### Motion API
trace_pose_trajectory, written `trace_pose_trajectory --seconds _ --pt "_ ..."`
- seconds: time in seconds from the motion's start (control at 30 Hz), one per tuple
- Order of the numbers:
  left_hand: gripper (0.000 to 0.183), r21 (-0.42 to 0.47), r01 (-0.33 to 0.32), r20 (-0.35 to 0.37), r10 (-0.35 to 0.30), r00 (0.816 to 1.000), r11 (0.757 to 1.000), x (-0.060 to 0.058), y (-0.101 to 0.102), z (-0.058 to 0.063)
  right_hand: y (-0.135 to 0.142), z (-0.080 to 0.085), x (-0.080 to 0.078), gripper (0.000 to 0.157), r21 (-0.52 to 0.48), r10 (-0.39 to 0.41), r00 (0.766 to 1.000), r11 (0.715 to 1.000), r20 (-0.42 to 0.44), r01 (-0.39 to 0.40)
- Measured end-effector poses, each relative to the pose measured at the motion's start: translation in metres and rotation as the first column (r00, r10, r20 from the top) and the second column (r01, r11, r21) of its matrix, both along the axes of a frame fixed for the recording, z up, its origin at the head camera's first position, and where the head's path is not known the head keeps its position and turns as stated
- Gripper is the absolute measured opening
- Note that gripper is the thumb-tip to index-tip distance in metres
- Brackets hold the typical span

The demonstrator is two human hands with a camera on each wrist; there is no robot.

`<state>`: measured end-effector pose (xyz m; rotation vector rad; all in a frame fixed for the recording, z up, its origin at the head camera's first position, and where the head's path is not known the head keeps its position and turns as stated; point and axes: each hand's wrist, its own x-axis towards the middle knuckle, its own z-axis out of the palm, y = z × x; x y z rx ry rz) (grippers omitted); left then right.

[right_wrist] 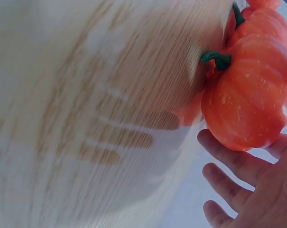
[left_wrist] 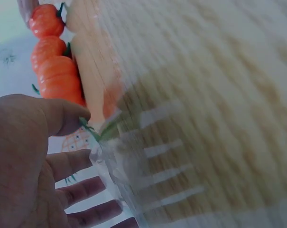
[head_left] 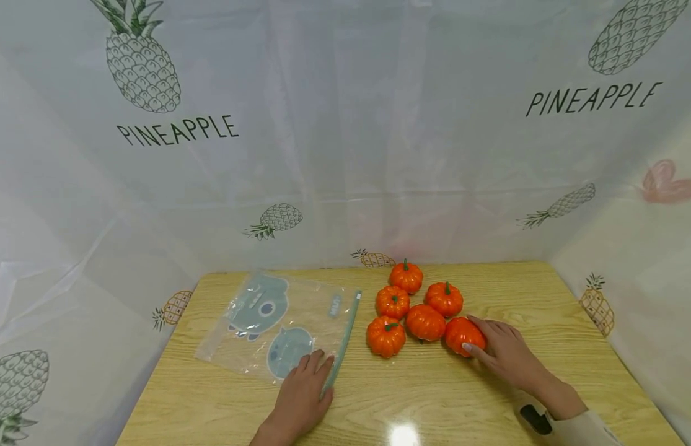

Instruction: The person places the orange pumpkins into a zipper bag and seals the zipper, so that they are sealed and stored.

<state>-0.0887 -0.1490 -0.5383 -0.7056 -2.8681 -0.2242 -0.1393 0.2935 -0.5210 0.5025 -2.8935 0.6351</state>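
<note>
A clear zip bag [head_left: 317, 310] with blue cartoon animals lies flat on the table, its green zip edge toward the pumpkins. My left hand [head_left: 302, 396] rests on its near corner, fingers extended over the plastic and thumb by the zip edge. In the left wrist view the thumb touches the green zip strip [left_wrist: 90, 129]. My right hand [head_left: 509, 353] holds the rightmost orange toy pumpkin [head_left: 465, 336] between thumb and index finger. That pumpkin [right_wrist: 250, 95] shows its green stem in the right wrist view, where the other fingers stay spread off it.
Several more orange toy pumpkins [head_left: 426, 323] sit clustered left of the held one, to the right of the bag. The wooden table [head_left: 568, 310] is bounded at the back and sides by white pineapple-print sheeting [head_left: 378, 124].
</note>
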Motion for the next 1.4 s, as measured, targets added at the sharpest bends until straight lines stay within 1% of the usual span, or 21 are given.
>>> trace_pose_trajectory --seconds 0.2,0.37,0.6,0.7,0.87,0.97,1.1,1.27,1.4 --pt "0.050 0.031 -0.011 0.008 0.011 1.000 0.999 0.000 0.000 0.001 0.000 0.000 0.000 0.060 0.003 -0.002 1.000 1.000 0.009 0.002" --pt "0.046 0.037 -0.015 0.026 0.014 1.000 0.999 -0.001 -0.001 0.001 0.000 0.000 0.001 0.061 -0.001 -0.004 1.000 1.000 0.016 0.004" --pt "0.039 0.052 -0.018 0.033 0.016 0.999 0.998 0.000 -0.001 0.002 0.001 0.000 0.002 0.061 -0.006 -0.003 1.000 1.000 0.013 0.003" --pt "0.038 0.031 -0.017 0.024 0.017 1.000 0.999 0.000 0.001 0.002 0.001 0.000 0.002 0.060 -0.009 -0.003 1.000 1.000 0.010 0.003" --pt "0.044 -0.023 -0.019 -0.009 0.019 1.000 1.000 -0.002 0.005 0.002 0.001 -0.001 0.002 0.061 -0.013 -0.003 1.000 1.000 0.003 0.003" --pt "0.044 -0.060 -0.015 -0.019 0.014 1.000 0.998 -0.002 0.007 0.003 0.001 -0.001 0.002 0.061 -0.017 -0.003 1.000 1.000 0.000 0.003" --pt "0.033 -0.110 -0.001 -0.019 -0.001 1.000 0.994 -0.001 0.009 0.005 0.001 0.000 0.003 0.061 -0.021 -0.004 1.000 1.000 0.002 0.004" --pt "0.018 -0.131 0.018 -0.032 -0.023 0.999 0.991 0.000 0.010 0.006 0.002 -0.001 0.003 0.060 -0.025 -0.005 1.000 1.000 0.003 0.005" --pt "0.015 -0.152 0.016 -0.059 -0.025 0.998 0.988 0.001 0.011 0.006 0.002 -0.002 0.003 0.060 -0.026 -0.005 1.000 1.000 -0.001 0.005"
